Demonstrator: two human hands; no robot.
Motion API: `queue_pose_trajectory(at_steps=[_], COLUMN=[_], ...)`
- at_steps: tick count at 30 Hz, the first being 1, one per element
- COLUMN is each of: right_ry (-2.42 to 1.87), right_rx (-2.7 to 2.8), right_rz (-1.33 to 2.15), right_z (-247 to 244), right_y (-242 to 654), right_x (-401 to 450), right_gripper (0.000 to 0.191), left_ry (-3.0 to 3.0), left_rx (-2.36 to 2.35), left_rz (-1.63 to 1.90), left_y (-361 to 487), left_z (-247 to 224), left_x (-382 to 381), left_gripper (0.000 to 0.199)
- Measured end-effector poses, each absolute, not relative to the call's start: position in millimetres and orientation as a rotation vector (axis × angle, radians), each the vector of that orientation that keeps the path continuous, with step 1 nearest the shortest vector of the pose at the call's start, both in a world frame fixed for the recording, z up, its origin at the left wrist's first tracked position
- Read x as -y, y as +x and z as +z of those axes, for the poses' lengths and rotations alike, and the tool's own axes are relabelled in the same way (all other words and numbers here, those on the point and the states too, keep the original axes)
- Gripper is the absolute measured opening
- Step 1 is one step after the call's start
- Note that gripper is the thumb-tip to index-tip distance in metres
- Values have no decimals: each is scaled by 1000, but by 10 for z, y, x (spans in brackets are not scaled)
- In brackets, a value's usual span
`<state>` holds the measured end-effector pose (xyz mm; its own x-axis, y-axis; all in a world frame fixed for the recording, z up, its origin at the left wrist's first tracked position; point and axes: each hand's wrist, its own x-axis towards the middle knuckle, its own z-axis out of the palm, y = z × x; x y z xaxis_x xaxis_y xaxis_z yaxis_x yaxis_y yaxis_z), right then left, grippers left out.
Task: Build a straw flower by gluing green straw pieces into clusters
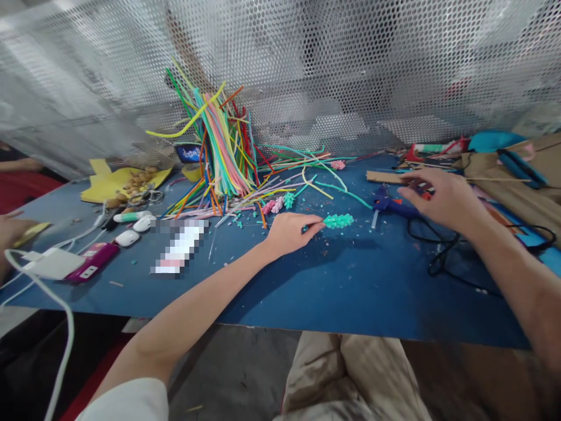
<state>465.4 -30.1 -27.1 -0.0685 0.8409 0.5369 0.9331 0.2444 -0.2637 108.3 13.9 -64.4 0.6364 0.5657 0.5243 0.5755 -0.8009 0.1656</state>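
Between the fingertips of my left hand (291, 237) is the end of a teal bumpy sprig (339, 221), held just above the table and pointing right. My right hand (438, 196) is at the right, thumb and forefinger apart. It is over the handle end of a blue glue gun (388, 203), whose nozzle end shows left of the hand; whether they touch I cannot tell. A flat cardboard strip (385, 176) lies behind the gun, near my right fingertips. Small pink sprigs (272, 206) and another teal sprig (288, 200) lie behind my left hand.
A bundle of colourful pipe cleaners (223, 146) stands at the back, with loose ones around it. A phone-like blurred rectangle (182, 245), purple power bank (93, 262) and white cables are left. Black cord (438, 251) and cardboard (486, 166) are right. Another person's hand (9, 234) is far left.
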Motion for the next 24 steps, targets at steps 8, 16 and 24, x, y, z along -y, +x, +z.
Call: queue_pose_trajectory(at_steps=[8,16,24], right_ry=[-1066,-1032,-973], right_rx=[2127,2093,2078], right_rz=[51,90,48], right_z=[-396,-449,-501], right_y=[4023,3932,3847], right_x=[521,535,509], right_gripper=[25,20,11], left_ry=[-2802,-2818,-2819], left_rx=[960,917,909], left_rz=[-964,-970,-985], left_y=[1081,1102,1107], left_z=[-648,-636,-646], left_x=[-143,-111,-92], left_gripper=[29,30,26])
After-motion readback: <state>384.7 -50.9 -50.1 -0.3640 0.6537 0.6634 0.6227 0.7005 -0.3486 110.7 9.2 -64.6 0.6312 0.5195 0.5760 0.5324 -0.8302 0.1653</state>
